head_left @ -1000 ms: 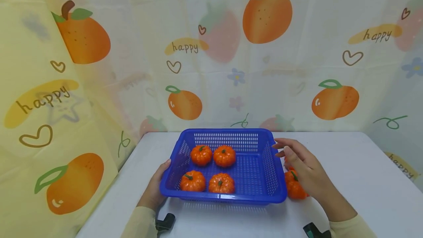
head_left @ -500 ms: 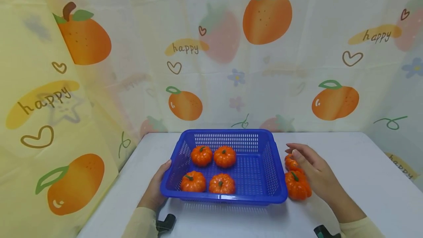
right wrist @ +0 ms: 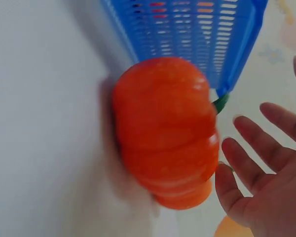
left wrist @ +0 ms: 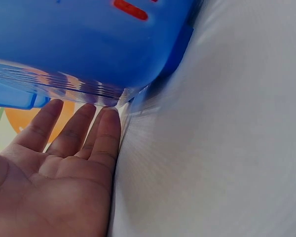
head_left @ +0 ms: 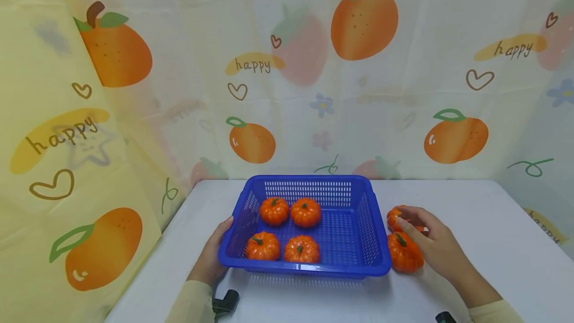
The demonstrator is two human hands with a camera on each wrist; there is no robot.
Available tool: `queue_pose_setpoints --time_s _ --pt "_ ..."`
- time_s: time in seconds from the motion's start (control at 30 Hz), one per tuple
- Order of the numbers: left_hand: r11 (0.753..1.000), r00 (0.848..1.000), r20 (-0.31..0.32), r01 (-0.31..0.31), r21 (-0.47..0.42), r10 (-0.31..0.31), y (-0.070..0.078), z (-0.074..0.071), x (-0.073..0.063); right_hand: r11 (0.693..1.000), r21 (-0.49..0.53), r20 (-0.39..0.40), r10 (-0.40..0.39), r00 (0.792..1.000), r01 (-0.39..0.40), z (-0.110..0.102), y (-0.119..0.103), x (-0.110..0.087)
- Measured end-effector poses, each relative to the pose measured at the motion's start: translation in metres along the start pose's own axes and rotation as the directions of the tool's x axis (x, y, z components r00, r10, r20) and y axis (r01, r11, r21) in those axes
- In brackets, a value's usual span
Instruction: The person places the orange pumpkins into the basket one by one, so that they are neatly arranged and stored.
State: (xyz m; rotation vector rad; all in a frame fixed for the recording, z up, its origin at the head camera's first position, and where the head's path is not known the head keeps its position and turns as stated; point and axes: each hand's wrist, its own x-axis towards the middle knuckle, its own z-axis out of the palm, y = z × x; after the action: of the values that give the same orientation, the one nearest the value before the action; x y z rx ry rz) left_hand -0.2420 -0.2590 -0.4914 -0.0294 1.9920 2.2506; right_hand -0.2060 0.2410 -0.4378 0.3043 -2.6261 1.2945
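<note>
A blue plastic basket (head_left: 309,267) stands on the white table, holding several small orange pumpkins (head_left: 274,211) with green stems. My left hand (head_left: 210,253) is at its left side, thumb near the rim; in the left wrist view, its fairly straight fingers (left wrist: 108,136) touch the basket's slotted wall. Right of the basket, a ribbed pumpkin (head_left: 405,254) lies near me, with another pumpkin (head_left: 393,218) just behind it. My right hand (head_left: 435,238) hovers over these two, fingers spread around the farther one and partly hiding it. In the right wrist view the nearer pumpkin (right wrist: 165,123) blocks most of the other.
The white table (head_left: 475,228) extends to both sides of the basket. Behind it hangs a curtain (head_left: 309,128) printed with fruit and "happy". A dark wrist device (head_left: 225,303) shows below the left hand.
My right hand has moved from the basket's right rim, rightward and down, to the pumpkins beside it. The left hand and basket stay in place.
</note>
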Motion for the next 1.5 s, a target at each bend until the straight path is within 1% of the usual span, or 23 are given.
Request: queue_pose_setpoints --time_s 0.2,0.33,0.5,0.57,0.67,0.93,1.1,1.5 --pt "1.0 1.0 -0.004 -0.003 -0.007 0.003 -0.001 0.001 0.001 1.0 0.004 0.025 0.003 1.0 -0.003 0.006 0.014 -0.004" --pt "1.0 1.0 -0.008 -0.006 -0.006 0.006 -0.001 0.002 0.001 1.0 -0.027 0.036 -0.002 0.999 0.003 0.01 0.021 -0.006" --pt "1.0 1.0 -0.012 -0.004 -0.001 0.004 0.0 0.003 0.0 0.998 -0.062 0.068 0.029 0.997 -0.025 0.016 0.027 -0.009" --pt "1.0 1.0 -0.011 -0.003 0.002 0.003 0.0 0.004 0.0 0.997 -0.065 0.082 0.048 0.995 -0.043 0.018 0.029 -0.01" --pt "1.0 1.0 -0.002 -0.004 0.004 0.004 0.0 0.004 0.0 0.997 -0.06 0.083 0.057 0.995 -0.052 0.019 0.032 -0.011" --pt "0.998 0.999 0.031 -0.008 -0.057 0.01 0.003 -0.001 -0.002 0.998 -0.017 0.084 0.058 0.995 -0.057 0.023 0.033 -0.011" --pt "0.999 0.999 0.032 -0.009 -0.053 0.011 0.004 -0.001 -0.003 0.998 -0.016 0.084 0.054 0.995 -0.053 0.025 0.034 -0.01" --pt "1.0 1.0 0.006 -0.01 -0.025 0.01 0.003 0.003 -0.003 0.998 -0.02 0.088 0.064 0.994 -0.063 0.024 0.034 -0.012"
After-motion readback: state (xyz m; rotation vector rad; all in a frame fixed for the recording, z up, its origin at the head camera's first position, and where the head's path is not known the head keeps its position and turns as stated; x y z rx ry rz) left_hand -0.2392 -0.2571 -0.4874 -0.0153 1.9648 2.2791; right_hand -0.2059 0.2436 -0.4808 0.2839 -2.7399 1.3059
